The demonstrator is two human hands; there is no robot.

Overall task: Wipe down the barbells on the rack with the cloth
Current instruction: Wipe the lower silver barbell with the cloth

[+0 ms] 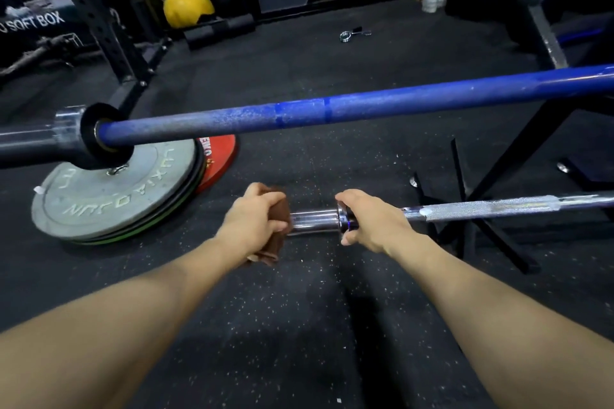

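- left hand [254, 219] wraps brown cloth [280, 209] around chrome barbell [481, 207] sleeve end
- right hand [372, 221] grips barbell collar
- blue barbell [332, 109] runs above

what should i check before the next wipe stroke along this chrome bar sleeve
1. Brown cloth wrapped on the chrome barbell sleeve end: ok, left hand grips it there.
2. Bar steadied: ok, right hand holds it at the collar.
3. Sleeve between the hands bare for the stroke: ok.
4. Bar's far end seated on the rack: cannot tell, out of frame.
5. Blue barbell wiped: cannot tell; white residue shows on its shaft.
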